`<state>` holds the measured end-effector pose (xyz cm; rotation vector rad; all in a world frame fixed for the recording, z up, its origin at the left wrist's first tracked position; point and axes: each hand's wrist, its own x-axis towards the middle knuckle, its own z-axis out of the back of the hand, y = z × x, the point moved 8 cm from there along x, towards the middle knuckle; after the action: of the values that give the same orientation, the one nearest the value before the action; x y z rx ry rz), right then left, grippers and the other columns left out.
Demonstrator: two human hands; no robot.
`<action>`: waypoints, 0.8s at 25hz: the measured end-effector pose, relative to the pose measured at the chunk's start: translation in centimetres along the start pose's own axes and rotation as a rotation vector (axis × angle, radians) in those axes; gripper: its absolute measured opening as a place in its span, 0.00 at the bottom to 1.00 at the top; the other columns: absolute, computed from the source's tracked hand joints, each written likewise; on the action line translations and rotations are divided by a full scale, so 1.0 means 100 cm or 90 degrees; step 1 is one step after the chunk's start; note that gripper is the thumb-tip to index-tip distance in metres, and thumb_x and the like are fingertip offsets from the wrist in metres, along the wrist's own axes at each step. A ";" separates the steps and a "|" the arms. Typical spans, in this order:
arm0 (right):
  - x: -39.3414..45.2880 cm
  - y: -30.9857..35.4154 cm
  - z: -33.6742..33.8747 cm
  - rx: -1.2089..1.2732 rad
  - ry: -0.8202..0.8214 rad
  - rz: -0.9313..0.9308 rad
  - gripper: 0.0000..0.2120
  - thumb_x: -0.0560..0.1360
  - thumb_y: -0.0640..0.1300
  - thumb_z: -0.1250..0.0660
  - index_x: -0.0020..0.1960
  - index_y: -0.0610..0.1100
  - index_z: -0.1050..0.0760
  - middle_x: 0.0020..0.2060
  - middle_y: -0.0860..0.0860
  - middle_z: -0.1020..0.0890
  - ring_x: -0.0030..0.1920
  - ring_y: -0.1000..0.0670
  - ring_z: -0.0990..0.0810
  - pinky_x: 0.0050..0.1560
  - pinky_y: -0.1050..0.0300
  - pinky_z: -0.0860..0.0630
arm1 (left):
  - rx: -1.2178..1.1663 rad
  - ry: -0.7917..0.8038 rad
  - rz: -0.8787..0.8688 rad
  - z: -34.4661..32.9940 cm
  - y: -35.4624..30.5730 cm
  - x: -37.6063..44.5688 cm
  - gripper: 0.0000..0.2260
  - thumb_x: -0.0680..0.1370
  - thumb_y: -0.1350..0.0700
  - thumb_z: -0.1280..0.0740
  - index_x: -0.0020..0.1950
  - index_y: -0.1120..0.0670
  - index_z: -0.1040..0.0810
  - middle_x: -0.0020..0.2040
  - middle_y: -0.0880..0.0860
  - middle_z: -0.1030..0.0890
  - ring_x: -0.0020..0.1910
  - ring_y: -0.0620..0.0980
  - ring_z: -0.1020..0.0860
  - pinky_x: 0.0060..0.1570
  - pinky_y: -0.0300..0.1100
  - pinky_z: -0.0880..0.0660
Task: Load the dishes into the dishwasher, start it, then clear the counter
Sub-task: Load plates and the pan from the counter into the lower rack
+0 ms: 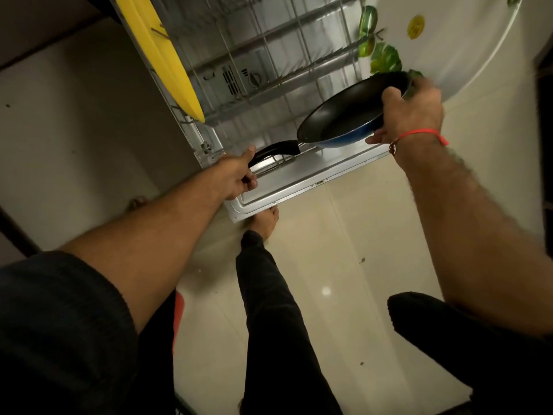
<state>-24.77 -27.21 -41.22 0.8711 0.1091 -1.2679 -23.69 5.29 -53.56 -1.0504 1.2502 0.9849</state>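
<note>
1. While the person leans over the open dishwasher, the left hand point(238, 175) is curled round the black handle point(273, 151) of a frying pan point(348, 110), thumb lying along its top.
2. At the pan's far right edge the right hand point(411, 113) pinches the rim, thumb on the dark inner surface and fingers under the blue outside; a red thread point(420, 133) circles that wrist.
3. Held between both hands, the pan is tilted, its right side higher, and hangs just above the near right part of the lower rack point(269, 67), not resting on it.
4. At the rack's left side a yellow plate point(161, 52) stands on edge between the tines, well apart from the pan.
5. Most of the rack between plate and pan shows bare wire.
6. Below the pan, the dishwasher door point(299, 181) lies folded down, its near edge just beside a bare foot point(266, 220) on the pale tiled floor point(344, 280).
7. To the right stands a white appliance point(449, 49) with leaf stickers, close to the right hand.
</note>
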 end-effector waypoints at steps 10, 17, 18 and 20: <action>-0.008 -0.025 -0.040 0.134 0.086 -0.190 0.12 0.81 0.42 0.38 0.63 0.41 0.31 0.44 0.45 0.24 0.30 0.44 0.17 0.36 0.49 0.16 | -0.019 -0.006 0.063 0.023 -0.007 0.014 0.08 0.84 0.51 0.35 0.49 0.54 0.24 0.33 0.49 0.32 0.19 0.39 0.37 0.19 0.30 0.34; -0.028 -0.034 -0.093 0.062 0.144 -0.085 0.37 0.79 0.42 0.35 0.80 0.57 0.51 0.63 0.44 0.28 0.57 0.36 0.20 0.43 0.34 0.18 | 0.017 -0.037 0.053 0.014 -0.002 0.040 0.10 0.86 0.57 0.48 0.58 0.51 0.28 0.36 0.51 0.32 0.29 0.44 0.35 0.21 0.31 0.38; -0.030 -0.033 -0.095 0.034 0.134 -0.059 0.38 0.79 0.45 0.34 0.80 0.57 0.53 0.60 0.46 0.28 0.57 0.38 0.20 0.45 0.35 0.18 | 0.014 -0.030 0.051 0.011 -0.002 0.038 0.09 0.86 0.56 0.47 0.56 0.52 0.28 0.36 0.51 0.32 0.30 0.44 0.34 0.20 0.31 0.37; -0.033 -0.035 -0.095 0.012 0.103 -0.034 0.38 0.79 0.43 0.35 0.80 0.56 0.52 0.61 0.47 0.31 0.57 0.42 0.23 0.47 0.38 0.17 | 0.030 -0.033 0.034 0.012 -0.004 0.034 0.10 0.87 0.54 0.46 0.53 0.52 0.27 0.37 0.51 0.30 0.31 0.43 0.32 0.20 0.32 0.34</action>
<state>-25.31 -18.85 -47.76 0.9930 0.2505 -1.2486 -22.78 6.34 -56.93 -0.9533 1.2589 1.0128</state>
